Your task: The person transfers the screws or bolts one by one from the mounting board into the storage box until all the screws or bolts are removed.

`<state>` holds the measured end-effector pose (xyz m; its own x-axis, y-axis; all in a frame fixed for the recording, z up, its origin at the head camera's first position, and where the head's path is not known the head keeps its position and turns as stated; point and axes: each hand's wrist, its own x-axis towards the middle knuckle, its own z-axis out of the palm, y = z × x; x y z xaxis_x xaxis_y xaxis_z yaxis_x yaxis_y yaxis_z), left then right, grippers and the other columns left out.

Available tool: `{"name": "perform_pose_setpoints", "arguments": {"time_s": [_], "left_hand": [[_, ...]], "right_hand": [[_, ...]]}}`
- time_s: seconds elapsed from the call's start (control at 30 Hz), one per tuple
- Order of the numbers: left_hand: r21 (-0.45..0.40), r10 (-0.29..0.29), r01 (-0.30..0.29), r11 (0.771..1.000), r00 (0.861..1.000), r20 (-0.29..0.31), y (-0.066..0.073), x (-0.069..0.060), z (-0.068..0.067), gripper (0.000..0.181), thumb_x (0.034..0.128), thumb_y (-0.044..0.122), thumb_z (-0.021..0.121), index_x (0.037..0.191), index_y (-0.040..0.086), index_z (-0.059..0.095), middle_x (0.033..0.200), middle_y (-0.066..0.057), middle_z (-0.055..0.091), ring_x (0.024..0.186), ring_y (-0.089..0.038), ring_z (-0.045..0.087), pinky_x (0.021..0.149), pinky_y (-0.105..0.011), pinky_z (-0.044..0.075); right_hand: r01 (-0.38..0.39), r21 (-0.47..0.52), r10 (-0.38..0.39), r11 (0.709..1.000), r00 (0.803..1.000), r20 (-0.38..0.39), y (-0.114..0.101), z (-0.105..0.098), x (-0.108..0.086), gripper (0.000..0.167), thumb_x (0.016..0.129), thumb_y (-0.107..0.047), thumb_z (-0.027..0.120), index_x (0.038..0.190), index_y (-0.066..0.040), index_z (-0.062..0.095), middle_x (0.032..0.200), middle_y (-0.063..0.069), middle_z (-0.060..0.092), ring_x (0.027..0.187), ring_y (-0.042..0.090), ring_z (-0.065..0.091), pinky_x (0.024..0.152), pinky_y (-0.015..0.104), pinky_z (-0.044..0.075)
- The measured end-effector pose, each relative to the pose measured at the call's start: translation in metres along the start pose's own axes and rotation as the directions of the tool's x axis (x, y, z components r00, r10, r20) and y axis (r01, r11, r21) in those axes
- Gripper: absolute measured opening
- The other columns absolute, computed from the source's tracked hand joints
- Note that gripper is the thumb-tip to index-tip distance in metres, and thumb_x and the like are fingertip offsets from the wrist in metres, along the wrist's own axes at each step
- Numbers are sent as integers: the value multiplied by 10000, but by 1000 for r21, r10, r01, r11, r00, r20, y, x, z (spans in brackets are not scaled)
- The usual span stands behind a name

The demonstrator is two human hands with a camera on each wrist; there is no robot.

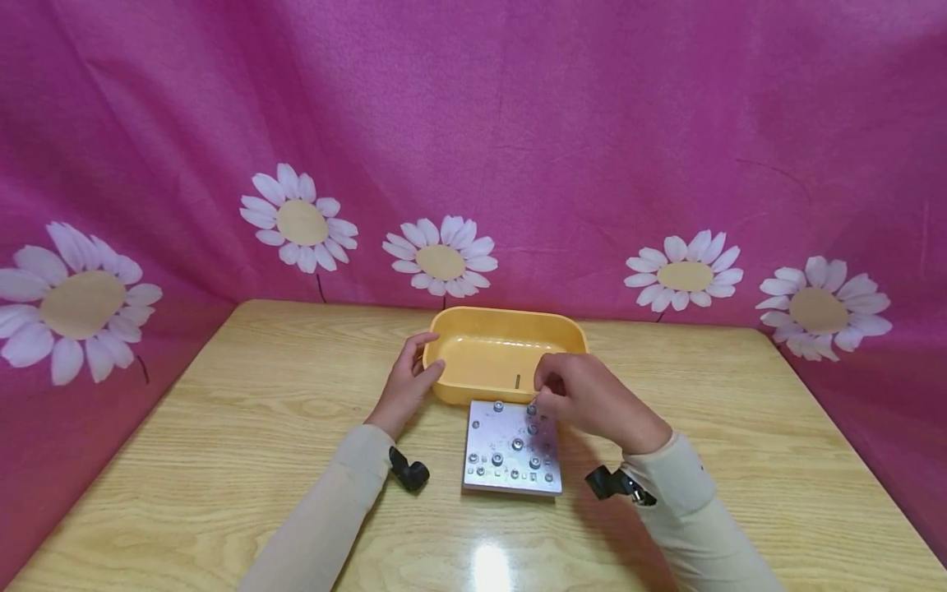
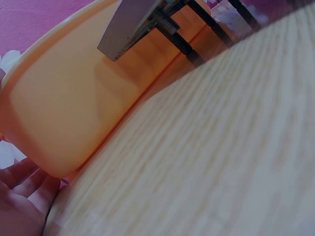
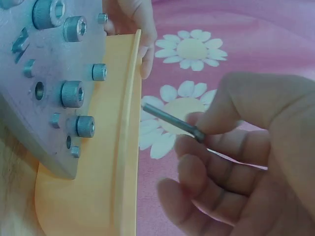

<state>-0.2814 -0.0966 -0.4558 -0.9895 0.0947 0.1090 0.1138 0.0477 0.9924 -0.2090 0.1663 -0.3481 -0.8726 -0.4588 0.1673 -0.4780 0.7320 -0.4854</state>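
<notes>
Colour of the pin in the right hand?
Silvery grey. The pin shows best in the right wrist view.

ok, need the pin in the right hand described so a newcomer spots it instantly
On the wooden table, find the yellow tray with a metal plate on its near side. By the plate's far right corner, the right hand pinches a slim metal pin. Unlike the bolts in the plate and the rod in the tray, it's between fingertips.
</notes>
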Motion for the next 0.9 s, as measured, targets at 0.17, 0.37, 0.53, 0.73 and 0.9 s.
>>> {"name": "perform_pose_setpoints", "arguments": {"time_s": [0.17,0.37,0.53,0.73,0.9], "left_hand": [[9,13,-12,1000,1000,-17,0,-1,1,425,937,108,591,1338,194,476,1431,-85,415,1309,-239,434,1049,-383,400],[8,13,-13,1000,1000,-15,-2,0,1,420,938,106,589,1333,194,477,1429,-96,413,1306,-244,437,1042,-383,408],[16,9,-9,1000,1000,-14,-1,-1,1,423,939,110,591,1336,200,476,1432,-88,410,1310,-239,432,1048,-377,402],[26,16,-15,1000,1000,-14,0,-1,1,424,941,113,588,1340,191,471,1431,-91,415,1311,-249,432,1056,-389,394],[12,20,-20,1000,1000,-9,-1,-1,1,443,935,109,593,1356,166,466,1429,-102,419,1314,-255,430,1054,-389,395]], "right_hand": [[-15,28,16,1000,998,-58,2,1,1,89,788,-54,598,786,-140,619,688,-36,531,607,111,480,502,248,420],[-19,37,23,999,993,-116,3,1,3,84,820,-46,595,870,-88,647,727,-26,582,629,123,510,521,259,464],[-47,22,50,999,989,-140,6,3,5,70,875,-76,610,906,-56,669,758,-17,619,630,129,524,528,262,487],[-23,-9,20,1000,980,-200,13,6,6,54,900,-83,623,891,-62,672,754,-20,621,619,125,504,537,258,454],[-38,-9,35,999,978,-207,22,9,7,51,907,-92,626,904,-65,668,775,-19,637,626,124,510,549,259,460]]}}
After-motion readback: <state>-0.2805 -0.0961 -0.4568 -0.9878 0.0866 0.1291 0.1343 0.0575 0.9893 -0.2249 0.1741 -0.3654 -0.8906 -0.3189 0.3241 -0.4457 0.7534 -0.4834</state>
